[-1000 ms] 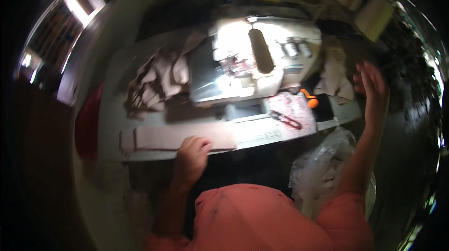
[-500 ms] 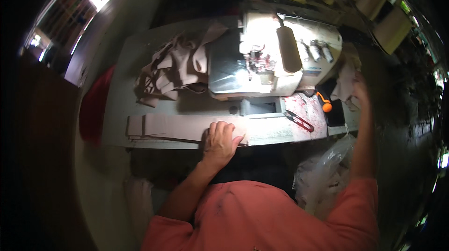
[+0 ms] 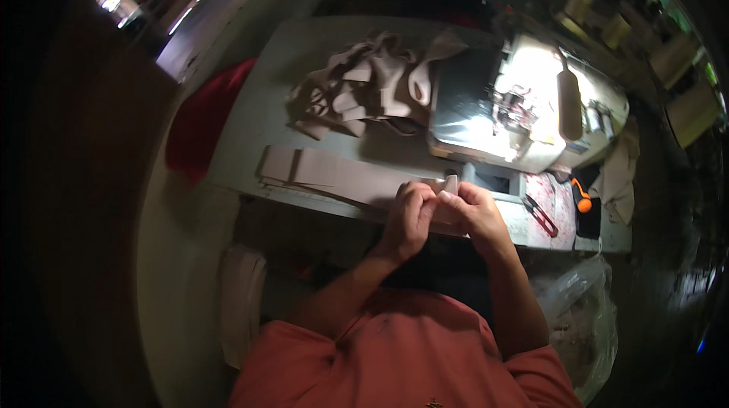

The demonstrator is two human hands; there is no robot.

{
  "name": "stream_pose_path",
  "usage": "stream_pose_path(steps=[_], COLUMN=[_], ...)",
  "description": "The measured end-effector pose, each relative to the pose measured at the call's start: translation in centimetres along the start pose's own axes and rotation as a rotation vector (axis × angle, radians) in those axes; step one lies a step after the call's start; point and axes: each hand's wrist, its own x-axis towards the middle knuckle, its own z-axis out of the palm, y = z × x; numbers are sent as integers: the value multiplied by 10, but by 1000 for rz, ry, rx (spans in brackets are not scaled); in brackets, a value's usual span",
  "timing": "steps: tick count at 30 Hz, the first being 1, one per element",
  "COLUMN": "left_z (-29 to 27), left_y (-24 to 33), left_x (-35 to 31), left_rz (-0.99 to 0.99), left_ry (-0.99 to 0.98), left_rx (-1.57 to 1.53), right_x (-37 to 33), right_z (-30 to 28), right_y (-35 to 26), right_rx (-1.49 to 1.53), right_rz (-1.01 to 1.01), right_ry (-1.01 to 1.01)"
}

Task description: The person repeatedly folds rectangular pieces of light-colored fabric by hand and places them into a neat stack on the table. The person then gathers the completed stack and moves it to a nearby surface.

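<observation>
At the left, a red object [image 3: 206,123] sits beside the table [image 3: 262,115]. A flat stack of beige strips [image 3: 349,176] lies along the table's near edge, a tangled heap [image 3: 383,93] of similar cloth behind it. At the stack's right end, the fingers of the left hand [image 3: 408,219] are curled closed on the cloth; just beside, those of the right hand [image 3: 481,218] pinch its folded end (a small flap pokes up between them). Farther right come a brightly lit sewing machine [image 3: 531,123], red-handled snips [image 3: 541,217] and a clear plastic bag [image 3: 581,294].
</observation>
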Motion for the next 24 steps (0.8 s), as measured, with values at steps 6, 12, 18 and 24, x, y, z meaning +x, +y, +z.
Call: stream_pose_path(steps=[6, 12, 18, 24], left_z=[-28, -114, -125, -45], left_y=[3, -67, -37, 36], left_x=[-31, 23, 44, 26], left_rz=[-642, -465, -377, 41], left_ry=[-237, 679, 738, -70], left_rx=[-1528, -1316, -1013, 39], right_x=[-12, -59, -58, -34], right_z=[27, 13, -20, 5], right_y=[-32, -31, 0, -18], right_rx=[124, 160, 237, 269], right_rz=[-233, -114, -25, -65], right_ry=[56, 233, 272, 81])
